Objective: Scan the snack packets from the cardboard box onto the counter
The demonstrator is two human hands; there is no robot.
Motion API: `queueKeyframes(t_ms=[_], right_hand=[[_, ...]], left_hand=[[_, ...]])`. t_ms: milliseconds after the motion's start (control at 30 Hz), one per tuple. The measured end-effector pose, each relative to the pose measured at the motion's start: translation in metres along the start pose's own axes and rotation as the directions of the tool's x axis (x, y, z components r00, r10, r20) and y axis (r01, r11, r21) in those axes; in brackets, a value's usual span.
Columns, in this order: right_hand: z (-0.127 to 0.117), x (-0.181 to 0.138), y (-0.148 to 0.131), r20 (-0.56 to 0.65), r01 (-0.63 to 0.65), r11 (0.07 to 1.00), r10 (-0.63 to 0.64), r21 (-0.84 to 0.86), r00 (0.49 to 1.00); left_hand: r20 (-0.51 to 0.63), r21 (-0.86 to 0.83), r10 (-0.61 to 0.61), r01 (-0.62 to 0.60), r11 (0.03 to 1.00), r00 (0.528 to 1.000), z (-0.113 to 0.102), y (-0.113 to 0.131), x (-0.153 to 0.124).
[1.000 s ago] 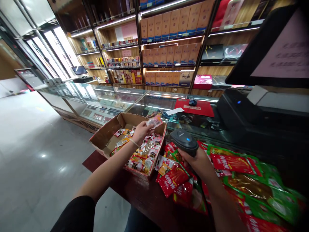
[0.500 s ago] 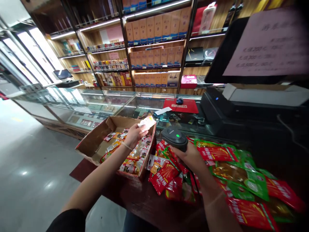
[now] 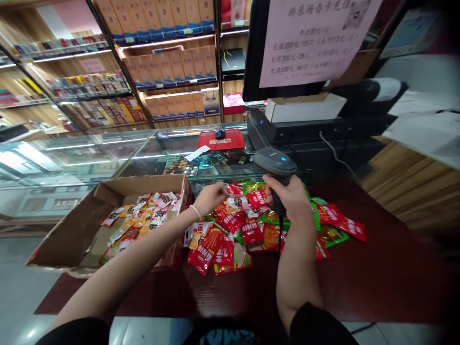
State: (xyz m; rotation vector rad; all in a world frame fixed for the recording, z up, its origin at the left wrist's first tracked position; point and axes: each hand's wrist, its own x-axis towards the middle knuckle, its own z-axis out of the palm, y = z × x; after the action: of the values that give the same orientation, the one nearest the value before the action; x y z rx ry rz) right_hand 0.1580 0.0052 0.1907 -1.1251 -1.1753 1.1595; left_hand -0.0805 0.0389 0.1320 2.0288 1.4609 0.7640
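Observation:
My right hand [image 3: 290, 196] is wrapped around the handle of a dark barcode scanner [image 3: 276, 162], which shows a blue light on top. The scanner's head points left, above a heap of red and green snack packets [image 3: 230, 218]. My left hand [image 3: 211, 199], with a pale band on its wrist, pinches the edge of a small white-and-pink snack packet [image 3: 236, 203] over that heap, left of the scanner. An open cardboard box [image 3: 94, 244] stands left of my left hand, with several small orange and white snack packets [image 3: 145, 215] inside.
Behind the heap runs a glass display counter [image 3: 143, 155] with a red mat [image 3: 230, 140] and a mouse [image 3: 220, 134]. A monitor with a pink paper notice [image 3: 312, 43] stands at the back right. A cable [image 3: 332, 153] hangs nearby. Boxed goods [image 3: 172, 67] fill the shelves behind.
My left hand has moved from above the cardboard box to the heap, with the small packet in its fingers. The scanner's light went from green to blue. The view has swung right.

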Motion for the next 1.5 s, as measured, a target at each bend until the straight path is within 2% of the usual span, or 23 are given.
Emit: queueKeyframes(t_ms=[100,200,300,367,433,500,633,733,867,1033,1167,1333,1500], right_hand=[[-0.001,-0.001,-0.002,0.013,-0.005,1.0,0.005,0.0,1.0],[-0.001,0.0,-0.004,0.023,-0.032,0.999,0.032,-0.022,0.999],[0.001,0.0,-0.005,0.039,-0.044,0.999,0.045,-0.028,0.998],[0.005,0.0,-0.005,0.061,-0.032,0.999,0.034,-0.028,0.998],[0.011,-0.001,-0.005,0.084,-0.024,1.0,0.026,-0.018,0.996],[0.019,-0.003,-0.006,0.095,-0.039,0.999,0.04,-0.007,0.995],[0.042,-0.012,-0.005,0.156,-0.086,0.995,0.093,-0.054,0.983],[0.063,-0.018,-0.001,0.238,-0.106,0.987,0.132,-0.118,0.962],[0.093,-0.027,0.007,0.35,-0.088,0.961,0.18,-0.262,0.919],[0.126,-0.04,0.019,0.494,-0.011,0.92,0.22,-0.391,0.841],[0.142,-0.049,0.029,0.536,0.023,0.916,0.213,-0.399,0.817],[0.151,-0.052,0.037,0.564,0.013,0.924,0.222,-0.382,0.796],[0.156,-0.053,0.04,0.553,0.011,0.912,0.239,-0.411,0.798]], left_hand=[[0.104,0.229,0.143,-0.164,0.96,0.984,0.029,0.009,0.012],[0.319,0.324,0.226,-0.33,0.886,0.92,0.047,0.009,0.016],[0.482,0.296,0.292,-0.467,0.833,0.826,0.044,0.008,0.012],[0.501,0.279,0.305,-0.485,0.829,0.81,0.03,0.009,0.006],[0.466,0.25,0.295,-0.444,0.861,0.834,0.006,0.012,-0.004],[0.384,0.204,0.271,-0.368,0.907,0.882,-0.022,0.014,-0.017],[0.127,0.119,0.118,-0.134,0.984,0.985,-0.079,0.002,-0.052],[-0.022,0.04,-0.051,0.052,0.998,0.998,-0.11,-0.023,-0.081],[-0.096,-0.048,-0.187,0.183,0.982,0.978,-0.131,-0.065,-0.12],[-0.051,-0.051,-0.292,0.289,0.956,0.955,-0.142,-0.097,-0.16],[0.084,0.02,-0.318,0.317,0.948,0.944,-0.147,-0.111,-0.175],[0.256,0.115,-0.346,0.326,0.938,0.903,-0.142,-0.128,-0.171],[0.377,0.095,-0.357,0.347,0.933,0.855,-0.123,-0.138,-0.158]])
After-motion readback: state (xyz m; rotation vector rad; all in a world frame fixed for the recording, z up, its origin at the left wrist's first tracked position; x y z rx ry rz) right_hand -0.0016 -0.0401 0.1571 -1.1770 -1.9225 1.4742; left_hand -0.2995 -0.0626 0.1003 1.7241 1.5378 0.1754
